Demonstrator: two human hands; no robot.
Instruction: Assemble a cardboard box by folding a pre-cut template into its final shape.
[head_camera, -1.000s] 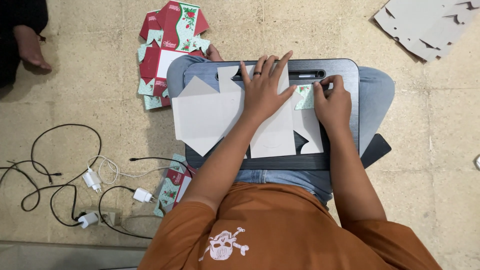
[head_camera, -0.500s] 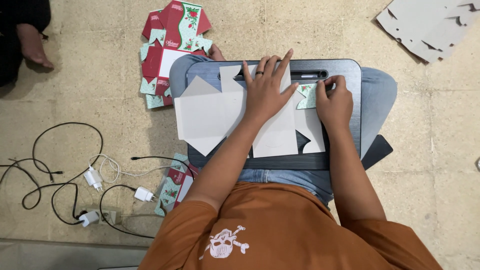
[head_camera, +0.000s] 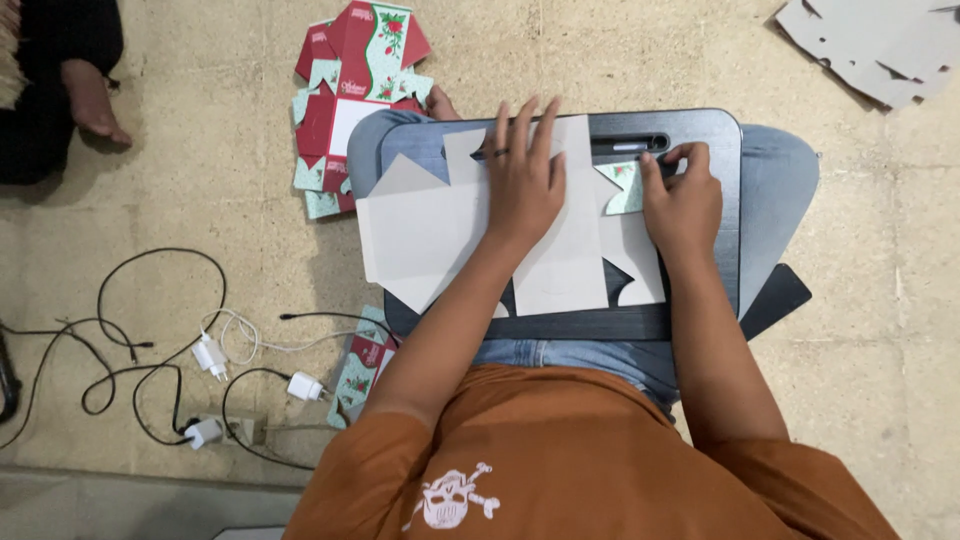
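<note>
Seated person, viewed from above, with a black lap tray (head_camera: 715, 215) resting across the jeans-clad legs. On the tray lies a flat die-cut carton blank (head_camera: 430, 235), plain grey-white side up, its left portion overhanging the tray edge toward 9 o'clock.

Left hand (head_camera: 522, 185): fingers spread and flat, palm pressing down on the middle of the carton blank. It grips nothing; a dark ring shows on one finger.

Right hand (head_camera: 680, 200): at 3 o'clock of the left hand, fingers curled, fingertips pinching a small turned-up flap (head_camera: 622, 186) of the blank, whose printed mint-green and red side faces up. The hand rests on the blank's right end, near the tray's upper groove.

Surroundings: at 11 o'clock of the tray, on the stone floor, a loose pile of flat printed cartons (head_camera: 350, 95), red and mint green with a floral pattern, partly tucked under the knee. At 7 o'clock of the tray, one more printed carton (head_camera: 362, 365) lies on the floor, just beside the person's leg. Farther toward 8 o'clock, black and white cables with white charger plugs (head_camera: 210, 355) lie tangled. At 1 o'clock, in the frame corner, a heap of plain grey carton blanks (head_camera: 870, 45). At 10 o'clock, another person's bare foot (head_camera: 95, 100) rests on the floor, well apart from the work.
</note>
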